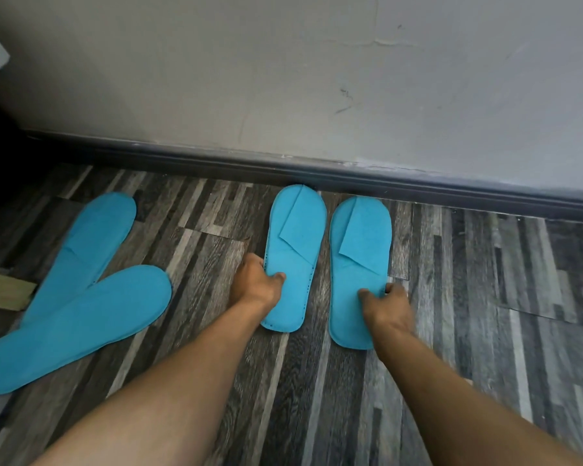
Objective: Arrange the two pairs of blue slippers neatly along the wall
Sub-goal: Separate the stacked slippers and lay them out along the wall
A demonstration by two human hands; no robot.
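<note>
the left hand (258, 284) pinches the left edge of one blue slipper (292, 260), thumb on top. the right hand (386, 306) pinches the right edge of the slipper beside it (359, 274). both lie flat on the striped wood floor (485, 297), toes near the dark skirting board (317, 169). the second pair (78, 290) lies well to the left, splayed, one slipper overlapping the other.

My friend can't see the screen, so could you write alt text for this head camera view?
Two bare hands, left hand and right hand, each grip one blue slipper of a pair set side by side, toes at the baseboard. Further left, a second pair lies crossed on the striped floor.
</note>
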